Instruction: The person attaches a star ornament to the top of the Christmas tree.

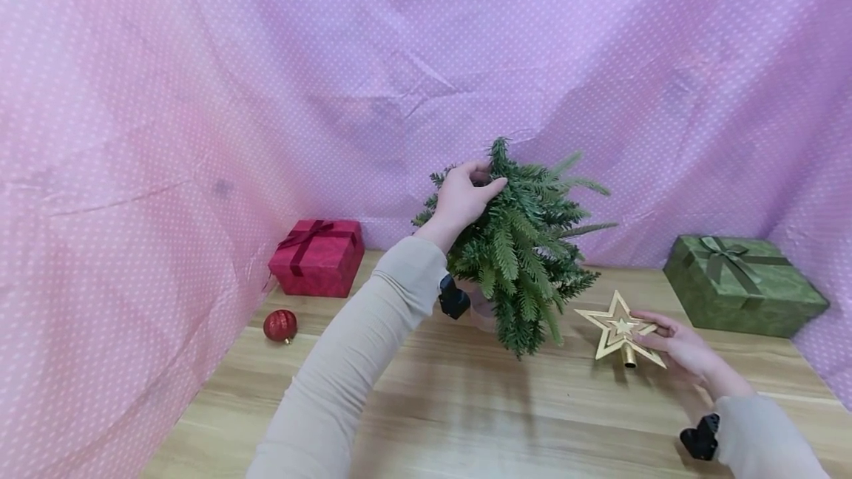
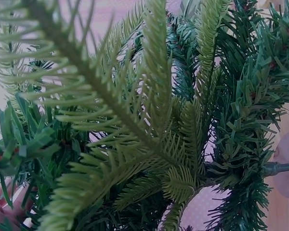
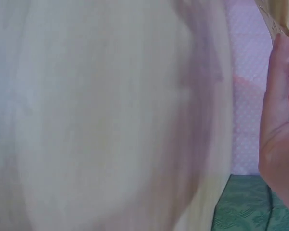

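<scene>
A beige sleeve [image 1: 356, 350] lies nearest the head camera; its left hand [image 1: 464, 196] pinches the top of a green artificial tree [image 1: 522, 242], the right hand [image 1: 685, 350] a flat gold star [image 1: 622, 327] over the wooden desk [image 1: 572, 431]. Left wrist: branches [image 2: 120, 113], probably springy. Right wrist: the star, likely light, stiff, best held by its edges.

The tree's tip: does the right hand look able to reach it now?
Probably yes: the right hand, holding the gold star, seems to have free space above the tree, though the left hand grips it below the tip.
</scene>
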